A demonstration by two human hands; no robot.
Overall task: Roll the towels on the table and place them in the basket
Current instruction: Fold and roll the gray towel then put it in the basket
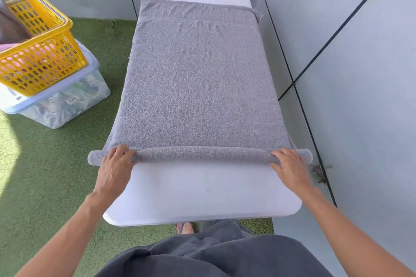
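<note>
- The left hand [116, 164] reaches forward with the arm extended, its fingers curled over the left part of the rolled near edge of the grey towel [198, 87], gripping the roll.
- The right hand [289, 165] mirrors it on the right part of the roll, fingers curled over the top and the thumb on the near side.
- The towel lies flat along the white table [202, 195]; only a thin roll is formed, and both roll ends stick out past the table's side edges.
- Bare tabletop shows between the roll and the near edge, and a strip at the far end.
- The yellow basket [40, 60] sits tilted on a clear storage box [65, 99] on the green turf [56, 175], well to the left.
- A grey wall [360, 74] runs close along the table's right side.
</note>
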